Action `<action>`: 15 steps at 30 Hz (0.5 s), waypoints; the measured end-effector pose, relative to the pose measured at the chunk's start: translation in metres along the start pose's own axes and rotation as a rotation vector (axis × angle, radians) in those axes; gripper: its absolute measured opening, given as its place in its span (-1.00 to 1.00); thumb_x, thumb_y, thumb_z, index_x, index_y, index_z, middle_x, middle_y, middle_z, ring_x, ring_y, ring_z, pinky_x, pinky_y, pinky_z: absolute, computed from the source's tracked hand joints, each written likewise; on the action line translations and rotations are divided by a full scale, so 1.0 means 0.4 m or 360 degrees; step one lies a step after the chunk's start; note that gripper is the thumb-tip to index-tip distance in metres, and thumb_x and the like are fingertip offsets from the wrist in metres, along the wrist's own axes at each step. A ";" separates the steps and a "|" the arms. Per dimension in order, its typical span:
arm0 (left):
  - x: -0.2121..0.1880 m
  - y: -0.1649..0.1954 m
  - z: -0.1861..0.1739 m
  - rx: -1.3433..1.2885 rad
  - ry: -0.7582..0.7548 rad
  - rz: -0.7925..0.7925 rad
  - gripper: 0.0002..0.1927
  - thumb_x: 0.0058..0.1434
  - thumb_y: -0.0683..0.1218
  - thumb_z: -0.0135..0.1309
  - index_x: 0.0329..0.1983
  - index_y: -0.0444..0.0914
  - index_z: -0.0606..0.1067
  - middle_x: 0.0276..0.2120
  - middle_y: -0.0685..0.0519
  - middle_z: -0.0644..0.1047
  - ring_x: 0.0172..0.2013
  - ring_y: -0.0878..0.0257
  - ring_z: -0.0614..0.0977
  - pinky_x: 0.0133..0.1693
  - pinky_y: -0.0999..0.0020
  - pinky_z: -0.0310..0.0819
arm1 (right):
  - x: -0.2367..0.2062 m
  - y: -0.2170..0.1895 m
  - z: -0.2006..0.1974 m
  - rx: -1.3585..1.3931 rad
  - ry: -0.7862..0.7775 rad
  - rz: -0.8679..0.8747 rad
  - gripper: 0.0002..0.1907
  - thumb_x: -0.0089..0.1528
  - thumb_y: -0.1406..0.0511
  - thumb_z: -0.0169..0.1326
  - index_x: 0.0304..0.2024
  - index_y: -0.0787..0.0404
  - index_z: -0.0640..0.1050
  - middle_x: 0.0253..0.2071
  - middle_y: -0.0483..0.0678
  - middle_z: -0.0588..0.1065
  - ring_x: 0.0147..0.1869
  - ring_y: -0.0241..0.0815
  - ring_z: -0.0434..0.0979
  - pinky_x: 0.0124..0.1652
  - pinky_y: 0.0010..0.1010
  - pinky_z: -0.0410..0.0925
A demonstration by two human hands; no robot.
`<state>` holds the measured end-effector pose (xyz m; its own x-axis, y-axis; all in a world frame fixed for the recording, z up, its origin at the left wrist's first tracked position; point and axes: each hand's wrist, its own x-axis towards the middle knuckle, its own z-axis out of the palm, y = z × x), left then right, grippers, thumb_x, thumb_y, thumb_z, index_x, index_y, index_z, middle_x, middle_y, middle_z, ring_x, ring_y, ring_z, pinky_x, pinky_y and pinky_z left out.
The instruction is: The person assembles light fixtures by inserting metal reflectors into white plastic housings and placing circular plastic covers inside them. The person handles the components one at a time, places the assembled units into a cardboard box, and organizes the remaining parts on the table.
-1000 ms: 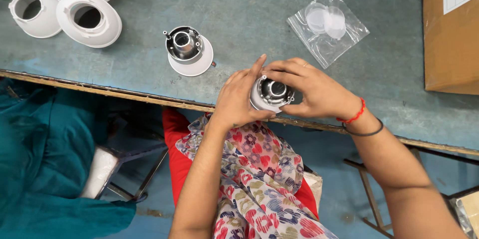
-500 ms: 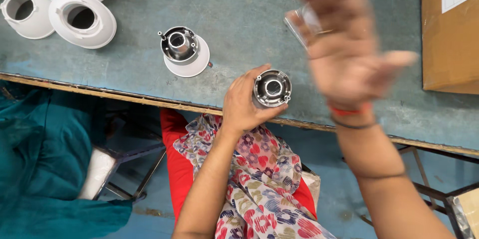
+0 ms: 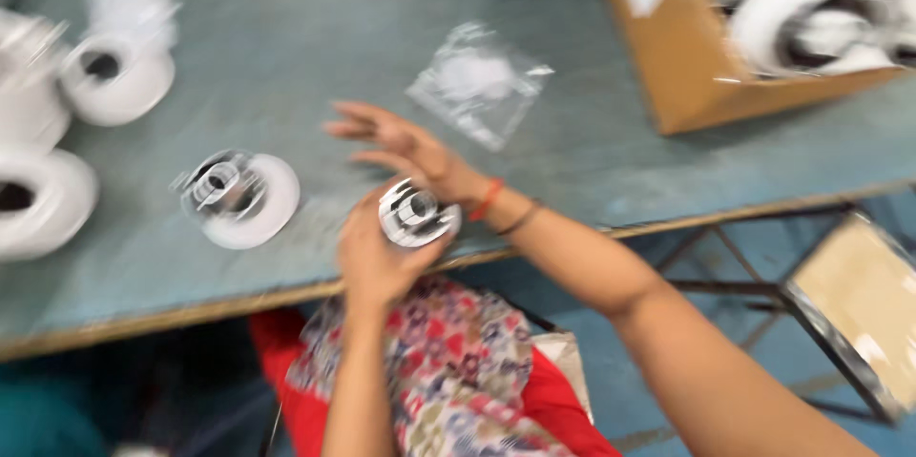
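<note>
Blurrily, the whole view is smeared, so fine detail is lost.
Left hand: the left hand (image 3: pixel 374 261) is raised at the near edge of the surface (image 3: pixel 286 66), fingers wrapped around a small round metal-and-white part (image 3: pixel 416 215); it grips that part from below.
Held part: round, silvery with a dark centre, facing up towards the camera; it sits just over the edge of the surface, above a floral-print lap (image 3: pixel 448 371).
Right hand: the right hand (image 3: pixel 405 147) is spread flat with fingers apart, palm down, just beyond the held part; it holds nothing; whether it touches the surface I cannot tell; a red band and a dark band circle its wrist.
Plastic bag: a clear plastic bag (image 3: pixel 480 83) with something white inside lies on the surface, near the right hand's fingertips but apart from them.
Second part: a similar round part on a white disc (image 3: pixel 239 197) lies on the surface, left of the hands.
White housings: several white round housings (image 3: pixel 114 85) stand at the far left.
Cardboard box: a brown cardboard box (image 3: pixel 706 66) at the upper right holds more white round pieces.
</note>
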<state>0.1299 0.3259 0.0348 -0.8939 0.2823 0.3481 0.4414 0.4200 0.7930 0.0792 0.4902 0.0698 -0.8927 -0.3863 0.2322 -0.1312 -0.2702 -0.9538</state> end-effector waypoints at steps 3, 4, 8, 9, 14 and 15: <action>-0.013 -0.001 0.001 0.0102 -0.0028 0.0014 -0.12 -0.17 0.16 0.48 0.21 -0.26 0.46 0.04 -0.13 0.58 0.06 -0.11 0.61 0.09 0.06 0.46 | -0.001 0.074 -0.001 0.0076 0.0089 -0.0035 -0.26 0.41 0.00 0.15 0.48 0.23 0.28 0.45 0.06 0.33 0.62 -0.03 0.23 0.57 -0.13 0.12; -0.015 -0.006 0.001 0.0156 -0.0014 0.0017 -0.04 -0.19 0.18 0.49 0.26 -0.29 0.42 0.07 -0.17 0.55 0.08 -0.13 0.59 0.10 0.05 0.45 | -0.023 0.077 -0.010 -0.0099 0.0160 -0.0094 -0.27 0.39 -0.03 0.15 0.45 0.22 0.31 0.43 0.05 0.34 0.60 -0.04 0.26 0.57 -0.13 0.15; -0.035 -0.034 -0.007 -0.0035 0.0023 0.0248 0.34 -0.24 0.28 0.45 0.51 -0.35 0.08 0.33 -0.25 0.39 0.24 -0.15 0.46 0.21 0.04 0.35 | -0.158 0.045 -0.001 -0.1051 0.0308 -0.0225 -0.27 0.30 -0.07 0.21 0.39 0.11 0.39 0.40 0.03 0.37 0.54 -0.02 0.34 0.52 -0.17 0.25; -0.041 -0.042 -0.014 -0.0209 0.0003 0.0290 0.39 -0.23 0.33 0.43 0.54 -0.34 0.03 0.37 -0.28 0.34 0.30 -0.13 0.42 0.26 0.04 0.32 | -0.187 0.040 0.009 -0.1355 0.0310 -0.0228 -0.26 0.26 -0.06 0.24 0.40 0.07 0.41 0.40 0.03 0.38 0.52 0.00 0.35 0.50 -0.18 0.26; -0.059 -0.072 -0.030 -0.0812 -0.0152 0.0190 0.31 0.07 0.55 0.14 0.61 -0.34 -0.03 0.48 -0.21 0.26 0.41 0.00 0.36 0.39 0.11 0.21 | -0.261 0.066 0.064 -0.1515 0.0377 -0.0218 -0.14 0.08 -0.06 0.32 0.32 0.17 0.41 0.35 0.05 0.42 0.49 0.09 0.36 0.46 -0.09 0.21; -0.061 -0.080 -0.030 -0.0790 -0.0153 0.0200 0.27 0.13 0.56 0.06 0.62 -0.34 -0.01 0.47 -0.20 0.29 0.43 0.00 0.37 0.42 0.11 0.18 | -0.264 0.076 0.073 -0.1576 0.0437 -0.0210 -0.14 0.08 -0.07 0.34 0.31 0.17 0.42 0.35 0.04 0.43 0.49 0.08 0.38 0.47 -0.08 0.22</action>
<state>0.1365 0.2954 0.0070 -0.8149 0.3921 0.4267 0.4339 -0.0753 0.8978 0.1820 0.4970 0.0221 -0.8966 -0.1584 0.4135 -0.4203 0.5984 -0.6821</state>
